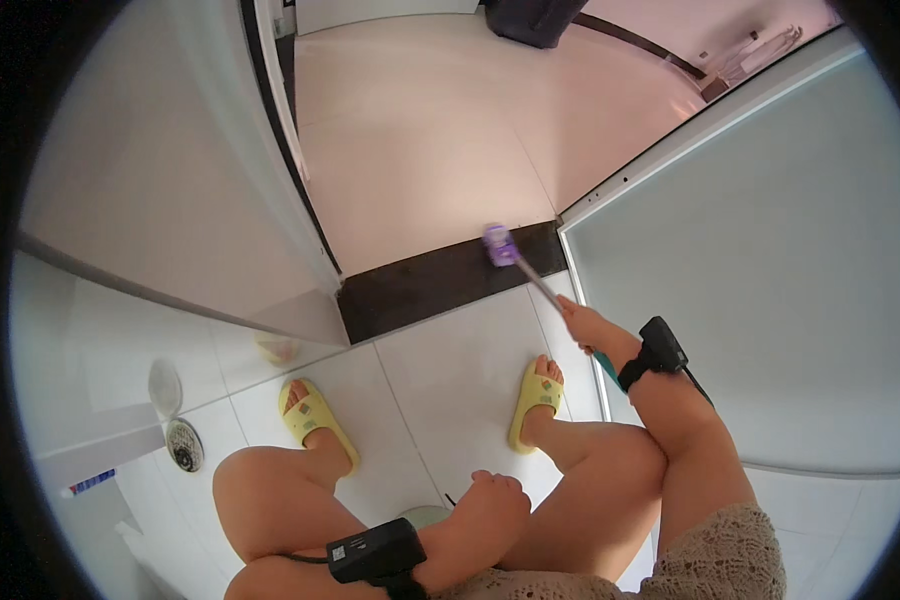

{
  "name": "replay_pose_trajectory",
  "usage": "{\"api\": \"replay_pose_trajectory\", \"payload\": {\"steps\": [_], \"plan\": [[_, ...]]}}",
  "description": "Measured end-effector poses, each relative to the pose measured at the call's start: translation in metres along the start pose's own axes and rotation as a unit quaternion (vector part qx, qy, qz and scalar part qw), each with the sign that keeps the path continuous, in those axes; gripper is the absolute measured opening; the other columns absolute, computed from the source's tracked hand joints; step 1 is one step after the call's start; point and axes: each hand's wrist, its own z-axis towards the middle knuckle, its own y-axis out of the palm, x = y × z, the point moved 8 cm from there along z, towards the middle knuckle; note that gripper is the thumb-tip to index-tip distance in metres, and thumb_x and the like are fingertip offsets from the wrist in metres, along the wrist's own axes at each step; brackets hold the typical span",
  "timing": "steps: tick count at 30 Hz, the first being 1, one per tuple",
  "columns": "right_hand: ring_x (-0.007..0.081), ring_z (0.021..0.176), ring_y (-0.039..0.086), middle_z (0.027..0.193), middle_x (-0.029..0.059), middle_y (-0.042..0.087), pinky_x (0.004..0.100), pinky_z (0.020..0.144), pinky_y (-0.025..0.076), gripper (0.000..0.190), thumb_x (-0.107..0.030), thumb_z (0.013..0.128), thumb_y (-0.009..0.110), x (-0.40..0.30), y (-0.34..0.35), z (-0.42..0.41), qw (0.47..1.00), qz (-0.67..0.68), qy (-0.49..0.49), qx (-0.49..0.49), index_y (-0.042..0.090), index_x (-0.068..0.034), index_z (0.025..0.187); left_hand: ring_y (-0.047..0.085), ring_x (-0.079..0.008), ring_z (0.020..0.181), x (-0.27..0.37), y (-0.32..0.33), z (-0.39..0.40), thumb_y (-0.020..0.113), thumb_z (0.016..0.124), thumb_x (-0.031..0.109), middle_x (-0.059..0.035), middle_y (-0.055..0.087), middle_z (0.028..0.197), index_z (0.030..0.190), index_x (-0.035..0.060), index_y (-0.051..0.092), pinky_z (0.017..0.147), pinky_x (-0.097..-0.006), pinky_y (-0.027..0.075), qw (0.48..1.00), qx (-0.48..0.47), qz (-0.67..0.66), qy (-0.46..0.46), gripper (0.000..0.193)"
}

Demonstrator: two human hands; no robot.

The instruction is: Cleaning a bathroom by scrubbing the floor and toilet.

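My right hand is closed around the metal handle of a long-handled brush; part of a teal grip shows below the hand. The brush's purple head rests on or just above the dark stone threshold of the doorway, slightly blurred. My left hand lies low between my knees, fingers curled, its palm side hidden, so whether it holds anything does not show. Each wrist wears a black strapped device. Yellow slippers are on my feet, which stand apart on white floor tiles.
An open door stands at the left, and a frosted glass panel in a white frame at the right. Past the threshold, a dark suitcase-like object stands on beige tiles. A round floor drain and a striped tube are at lower left.
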Motion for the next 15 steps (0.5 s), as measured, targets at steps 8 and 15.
{"api": "replay_pose_trajectory", "payload": {"steps": [8, 15], "plan": [[0.016, 0.036, 0.04, 0.053, 0.0055, 0.043, 0.0325, 0.033, 0.036, 0.047, -0.029, 0.095, 0.035, 0.029, -0.01, -0.047, 0.991, 0.126, 0.051, 0.019, 0.029, -0.018, 0.14, 0.06, -0.0225, 0.076, -0.004, 0.003, 0.0, 0.058, 0.072, 0.015, -0.0085, 0.061, 0.08, 0.082, 0.0061, 0.064, 0.067, -0.0382, 0.046, 0.999, 0.014, 0.005, -0.031, 0.015], [0.0149, 0.04, 0.042, 0.055, 0.0055, 0.044, 0.0309, 0.04, 0.041, 0.044, -0.026, 0.095, 0.038, 0.018, -0.038, -0.243, 0.993, 0.072, 0.064, 0.07, 0.031, -0.025, 0.139, 0.063, -0.0268, 0.075, 0.005, 0.003, -0.004, 0.054, 0.074, 0.013, -0.012, 0.062, 0.08, 0.078, 0.0041, 0.063, 0.065, -0.0384, 0.048, 0.999, 0.02, -0.025, -0.009, 0.013]]}}
